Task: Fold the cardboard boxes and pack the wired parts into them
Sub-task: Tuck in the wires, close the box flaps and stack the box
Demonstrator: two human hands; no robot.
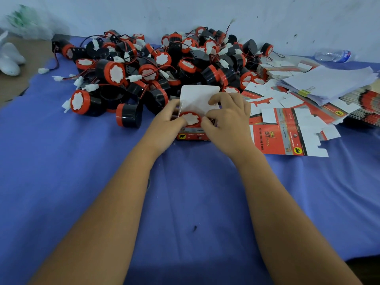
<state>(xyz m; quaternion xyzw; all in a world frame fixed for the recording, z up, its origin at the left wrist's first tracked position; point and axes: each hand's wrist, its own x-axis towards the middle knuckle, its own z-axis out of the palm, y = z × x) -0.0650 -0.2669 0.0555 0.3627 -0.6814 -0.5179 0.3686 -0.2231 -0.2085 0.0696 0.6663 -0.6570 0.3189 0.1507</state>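
Note:
A small red cardboard box (194,136) stands on the blue cloth with its white lid flap (198,97) raised. A wired part (190,118), black with a red ring and white face, sits in the box's open top. My left hand (165,124) grips the box's left side, thumb at the part. My right hand (228,120) holds the box's right side, its fingers curled over the flap and the part's edge. Behind them lies a big pile of the same wired parts (156,64).
Flat unfolded red and white boxes (287,128) lie fanned out to the right, with a clipped stack of white paper (329,83) behind them. A water bottle (333,55) lies by the wall. The blue cloth (195,198) covers the table.

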